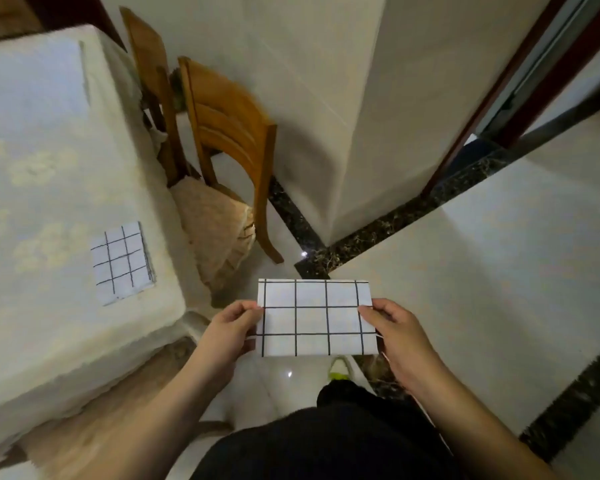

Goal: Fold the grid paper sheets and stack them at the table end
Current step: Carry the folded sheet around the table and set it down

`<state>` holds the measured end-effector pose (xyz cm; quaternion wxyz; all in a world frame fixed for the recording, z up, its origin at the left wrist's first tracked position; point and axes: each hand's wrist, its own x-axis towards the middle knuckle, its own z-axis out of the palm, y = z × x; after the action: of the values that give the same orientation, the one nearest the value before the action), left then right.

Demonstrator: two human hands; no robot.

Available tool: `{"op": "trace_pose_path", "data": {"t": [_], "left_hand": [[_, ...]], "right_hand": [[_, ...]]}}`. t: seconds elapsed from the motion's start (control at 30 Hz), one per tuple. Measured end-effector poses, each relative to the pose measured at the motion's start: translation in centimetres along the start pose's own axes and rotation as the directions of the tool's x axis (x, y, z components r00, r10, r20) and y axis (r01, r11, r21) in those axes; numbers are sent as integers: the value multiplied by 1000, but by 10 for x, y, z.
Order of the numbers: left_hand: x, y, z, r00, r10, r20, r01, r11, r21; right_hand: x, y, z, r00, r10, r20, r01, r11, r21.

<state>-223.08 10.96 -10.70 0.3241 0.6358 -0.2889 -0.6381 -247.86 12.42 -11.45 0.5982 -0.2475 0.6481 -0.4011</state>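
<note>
A folded white grid paper sheet [314, 318] with black lines hangs in the air over the floor, to the right of the table. My left hand [231, 327] pinches its left edge and my right hand [397, 336] pinches its right edge. A stack of folded grid paper [122, 262] lies on the table [49, 174] near its right edge, well to the left of my hands. The table is covered by a cream patterned cloth.
Two wooden chairs [229, 133] with cushions stand along the table's right side. A white pillar [378, 116] rises ahead, with a dark marble floor strip at its base. My dark-trousered leg and a shoe [340, 368] show below the sheet.
</note>
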Motion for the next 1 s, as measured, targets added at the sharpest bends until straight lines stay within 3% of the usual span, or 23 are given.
{"op": "trace_pose_path", "data": {"t": [0.2, 0.37, 0.6, 1.0], "left_hand": [[24, 27, 18, 983, -1, -186, -20, 994, -110], [38, 44, 20, 937, -5, -350, -66, 979, -192], [54, 53, -16, 857, -92, -508, -121, 920, -371], [81, 48, -114, 751, -176, -637, -211, 850, -483]], "right_hand": [[71, -60, 6, 975, 22, 222, 12, 988, -151], [122, -99, 34, 943, 57, 328, 36, 962, -270], [163, -128, 115, 870, 109, 481, 93, 922, -376], [201, -134, 276, 751, 230, 619, 221, 796, -564]]}}
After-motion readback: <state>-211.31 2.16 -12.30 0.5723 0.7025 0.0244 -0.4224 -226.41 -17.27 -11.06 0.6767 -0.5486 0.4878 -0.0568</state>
